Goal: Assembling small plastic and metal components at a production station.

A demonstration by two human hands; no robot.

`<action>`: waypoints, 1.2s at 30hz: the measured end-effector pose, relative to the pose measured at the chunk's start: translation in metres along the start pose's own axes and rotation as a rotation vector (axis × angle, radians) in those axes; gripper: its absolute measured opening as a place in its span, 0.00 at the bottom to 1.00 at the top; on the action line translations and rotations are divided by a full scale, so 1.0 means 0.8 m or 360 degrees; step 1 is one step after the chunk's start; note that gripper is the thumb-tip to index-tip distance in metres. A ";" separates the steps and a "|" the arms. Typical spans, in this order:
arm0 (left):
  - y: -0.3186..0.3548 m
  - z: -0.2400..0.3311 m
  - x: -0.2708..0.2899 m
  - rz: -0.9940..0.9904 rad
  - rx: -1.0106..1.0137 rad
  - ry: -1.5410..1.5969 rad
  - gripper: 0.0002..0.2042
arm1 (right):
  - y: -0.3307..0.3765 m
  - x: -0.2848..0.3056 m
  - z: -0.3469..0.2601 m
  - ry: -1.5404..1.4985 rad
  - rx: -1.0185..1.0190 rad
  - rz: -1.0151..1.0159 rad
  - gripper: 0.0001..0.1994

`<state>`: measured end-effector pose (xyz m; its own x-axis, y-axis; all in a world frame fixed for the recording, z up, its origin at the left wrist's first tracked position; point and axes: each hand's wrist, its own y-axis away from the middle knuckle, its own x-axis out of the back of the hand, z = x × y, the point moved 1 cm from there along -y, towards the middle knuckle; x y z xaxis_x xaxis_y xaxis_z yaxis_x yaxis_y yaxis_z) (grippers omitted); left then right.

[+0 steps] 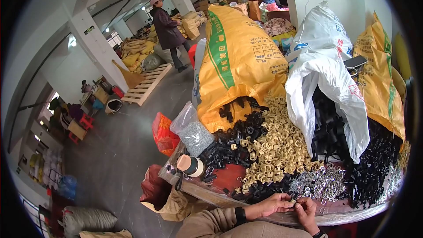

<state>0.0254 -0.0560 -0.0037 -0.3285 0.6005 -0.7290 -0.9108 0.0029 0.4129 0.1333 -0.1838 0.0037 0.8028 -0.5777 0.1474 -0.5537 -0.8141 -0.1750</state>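
At the table's near edge my left hand (272,205) and my right hand (306,213) meet, fingertips pinched together. Between them is a small part (293,201), pale and dark in colour, too small to make out fully. Just beyond my hands lie loose heaps: cream-coloured plastic clips (282,145), silvery metal hooks (320,182) and black plastic pieces (269,188). Another mound of black pieces (372,167) rises to the right. The cream clips are heaped in front of an open yellow woven sack (246,48) lying on its side.
A white sack (326,75) gapes over black parts. Left on the table are a lidded cup (190,165) and a clear bag of small metal pieces (194,136). Below the edge stands a brown paper sack (165,200). A person (166,26) stands near a wooden pallet (147,83).
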 end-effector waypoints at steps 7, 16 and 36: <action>0.002 0.004 -0.007 0.0065 0.0091 0.0003 0.11 | -0.010 -0.001 -0.047 0.0577 0.0348 -0.0015 0.09; 0.007 0.023 0.001 0.0117 0.0066 0.0162 0.09 | -0.042 -0.014 -0.035 0.0574 0.0496 -0.0011 0.15; -0.002 0.025 -0.010 0.0207 -0.0065 -0.0320 0.16 | -0.026 -0.001 -0.011 -0.0048 -0.0004 -0.0164 0.15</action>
<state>0.0342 -0.0452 0.0125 -0.3913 0.7408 -0.5460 -0.8746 -0.1148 0.4711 0.1421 -0.1666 0.0157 0.8617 -0.4891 0.1351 -0.4686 -0.8692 -0.1580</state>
